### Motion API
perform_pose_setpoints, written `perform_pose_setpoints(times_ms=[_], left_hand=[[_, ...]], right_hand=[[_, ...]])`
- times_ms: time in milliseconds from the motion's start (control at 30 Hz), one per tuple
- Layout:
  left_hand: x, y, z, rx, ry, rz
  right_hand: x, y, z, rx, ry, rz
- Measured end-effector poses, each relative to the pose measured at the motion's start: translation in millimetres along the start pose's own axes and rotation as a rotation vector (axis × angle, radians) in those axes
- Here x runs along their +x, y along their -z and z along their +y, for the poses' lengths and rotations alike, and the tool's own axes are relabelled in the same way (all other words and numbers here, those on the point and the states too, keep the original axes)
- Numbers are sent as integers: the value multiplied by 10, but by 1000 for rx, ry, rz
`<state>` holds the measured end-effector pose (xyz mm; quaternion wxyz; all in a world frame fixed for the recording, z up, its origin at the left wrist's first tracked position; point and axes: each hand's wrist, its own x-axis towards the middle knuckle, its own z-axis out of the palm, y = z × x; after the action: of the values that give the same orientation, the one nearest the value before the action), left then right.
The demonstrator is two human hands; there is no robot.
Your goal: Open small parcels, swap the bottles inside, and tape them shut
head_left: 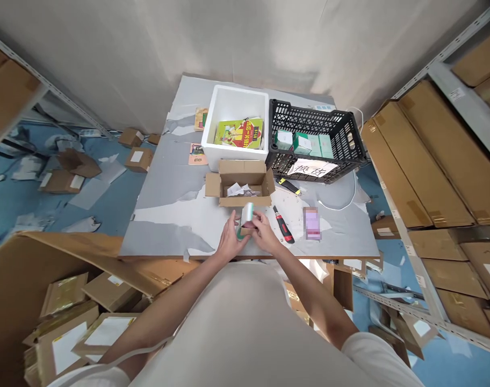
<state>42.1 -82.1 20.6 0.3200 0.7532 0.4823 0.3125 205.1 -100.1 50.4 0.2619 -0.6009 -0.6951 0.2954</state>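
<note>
Near the table's front edge my left hand [231, 237] grips a small green-and-white box [247, 214] from its left side, fingers around it. My right hand [263, 232] is closed at the same box's right side, fingertips at its upper edge. A shiny pale panel stands up from the box, and brown card shows at its near side. Just beyond the hands sits an open cardboard box [225, 201] with crumpled paper [242, 190] inside. To the right lies a red-and-black utility knife [284, 226].
Behind stand a white foam box [215, 153] holding colourful booklets [240, 133] and a black crate [337, 174] with several green-and-white boxes. A yellow-and-black cutter [289, 186], a purple phone-like item [311, 223] and a white cable [344, 207] lie right. Shelved cartons [430, 161] flank the table.
</note>
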Motion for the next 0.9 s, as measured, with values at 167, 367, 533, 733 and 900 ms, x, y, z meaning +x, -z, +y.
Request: perform_pose_setpoints(times_ms=[167,367,533,733,900], left_hand=[[-105,170,135,230,-183,-15],[269,363,98,263,-259,-370],[432,267,-172,152,-197,-430],[308,138,-195,89,-118,-300],[305,125,-193,52,-58,-258]], right_hand=[[-19,-61,-63,-321,53,-178],[-91,2,-11,-368,179,-193],[-174,134,37,-345,230,-130],[-202,177,2,-399,49,-68],[-330,122,-75,-497,148,-161]])
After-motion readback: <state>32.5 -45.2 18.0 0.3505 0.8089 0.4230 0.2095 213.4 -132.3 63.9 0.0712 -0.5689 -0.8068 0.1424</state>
